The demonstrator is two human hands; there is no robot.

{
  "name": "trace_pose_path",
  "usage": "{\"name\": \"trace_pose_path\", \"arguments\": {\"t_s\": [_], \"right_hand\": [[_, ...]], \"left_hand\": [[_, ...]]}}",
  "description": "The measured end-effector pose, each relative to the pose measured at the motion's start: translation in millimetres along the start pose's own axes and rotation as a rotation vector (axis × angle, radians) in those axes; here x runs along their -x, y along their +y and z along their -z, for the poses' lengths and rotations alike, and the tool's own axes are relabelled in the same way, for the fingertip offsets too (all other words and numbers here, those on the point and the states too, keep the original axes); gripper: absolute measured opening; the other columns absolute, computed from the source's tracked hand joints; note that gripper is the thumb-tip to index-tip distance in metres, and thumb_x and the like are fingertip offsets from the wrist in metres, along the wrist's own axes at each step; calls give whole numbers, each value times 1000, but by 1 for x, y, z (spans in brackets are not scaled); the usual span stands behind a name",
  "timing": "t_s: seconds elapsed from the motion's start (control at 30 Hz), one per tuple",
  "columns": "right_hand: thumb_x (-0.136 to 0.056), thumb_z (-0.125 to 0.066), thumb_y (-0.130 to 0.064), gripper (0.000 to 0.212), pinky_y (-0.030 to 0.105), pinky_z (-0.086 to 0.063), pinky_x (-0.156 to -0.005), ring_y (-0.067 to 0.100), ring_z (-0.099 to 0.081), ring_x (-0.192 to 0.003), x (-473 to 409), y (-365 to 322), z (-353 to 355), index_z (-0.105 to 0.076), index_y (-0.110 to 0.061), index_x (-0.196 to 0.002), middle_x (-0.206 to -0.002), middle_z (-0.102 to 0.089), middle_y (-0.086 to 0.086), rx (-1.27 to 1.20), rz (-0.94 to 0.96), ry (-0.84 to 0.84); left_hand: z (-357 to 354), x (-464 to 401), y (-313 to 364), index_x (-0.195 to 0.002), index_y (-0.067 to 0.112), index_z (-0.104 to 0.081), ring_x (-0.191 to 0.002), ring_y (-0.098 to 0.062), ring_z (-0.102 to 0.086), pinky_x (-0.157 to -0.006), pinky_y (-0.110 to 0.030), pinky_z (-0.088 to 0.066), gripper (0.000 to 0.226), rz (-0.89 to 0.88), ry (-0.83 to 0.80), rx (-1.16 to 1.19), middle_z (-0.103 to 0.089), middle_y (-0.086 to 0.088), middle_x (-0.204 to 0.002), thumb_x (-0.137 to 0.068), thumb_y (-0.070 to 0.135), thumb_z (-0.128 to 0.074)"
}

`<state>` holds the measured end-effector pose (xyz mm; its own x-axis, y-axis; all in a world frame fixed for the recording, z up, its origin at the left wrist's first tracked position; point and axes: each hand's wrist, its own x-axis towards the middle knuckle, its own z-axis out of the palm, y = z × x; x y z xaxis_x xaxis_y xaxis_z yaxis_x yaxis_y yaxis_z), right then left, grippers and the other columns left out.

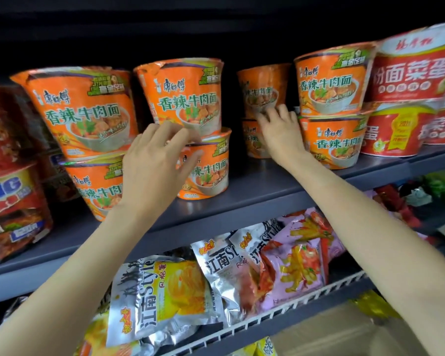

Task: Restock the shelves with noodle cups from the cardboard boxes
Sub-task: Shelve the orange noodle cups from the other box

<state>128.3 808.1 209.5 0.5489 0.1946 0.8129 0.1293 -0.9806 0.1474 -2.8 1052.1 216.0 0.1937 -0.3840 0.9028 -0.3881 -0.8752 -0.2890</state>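
Orange noodle cups stacked 2 high on a grey shelf

Noodle cups in orange wrap stand in 4 stacks of 2 along the grey shelf (254,186). We see our left hand (154,165) in front of the second stack, fingers loosely spread and relaxed, gripping nothing; its fingertips lie against the join between the upper cup (185,96) and the lower cup (208,170), though we cannot tell how firmly they touch. Our right hand (280,132) reaches deeper, to the third stack set further back on the shelf. Its fingers are straight and spread, resting against the bottom of the rear upper cup (262,88) and covering part of the rear lower cup (252,140); it holds neither. Just right of that hand stands the fourth orange stack (332,111), and left of our left hand the first stack (85,111). Red tubs (409,98) fill the shelf's right end, and dark red packs (8,176) its left end. Below, snack bags (216,278) lie behind a white wire rail (306,301).
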Motion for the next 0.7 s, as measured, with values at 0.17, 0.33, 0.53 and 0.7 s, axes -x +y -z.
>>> {"name": "trace_pose_path", "arguments": {"t_s": [0.17,0.33,0.53,0.7], "right_hand": [[-92,-49,-7,46,52,-29,-104,37,-39,-130,-25,-2,-8,-45,-7,-138,-141,-46,17,74,-9,-104],[-94,-50,-12,34,43,-46,-91,35,-55,-115,-25,8,-10,-60,-13,-126,-124,-61,12,-257,-65,-14],[-93,-51,-4,29,43,-45,-97,35,-53,-116,-20,18,-3,-58,-2,-121,-126,-58,16,-536,-23,-32],[-98,-49,-25,46,53,-39,-95,43,-35,-125,-27,-5,-2,-40,-14,-141,-144,-38,16,-159,-72,-169]], "left_hand": [[-2,-4,1,-94,14,-66,-79,-28,-56,-61,-38,-45,15,15,4,-1,-64,-4,-91,-93,27,-58],[-2,-4,2,-93,15,-66,-79,-23,-54,-61,-28,-38,14,25,9,-22,-65,-2,-91,-93,27,-58],[-2,-3,0,-92,16,-67,-79,-20,-52,-61,-23,-31,14,10,36,-20,-66,0,-91,-94,26,-58],[-1,-3,1,-94,16,-68,-81,-21,-55,-58,-23,-35,15,16,20,-8,-66,0,-94,-95,26,-57]]}}
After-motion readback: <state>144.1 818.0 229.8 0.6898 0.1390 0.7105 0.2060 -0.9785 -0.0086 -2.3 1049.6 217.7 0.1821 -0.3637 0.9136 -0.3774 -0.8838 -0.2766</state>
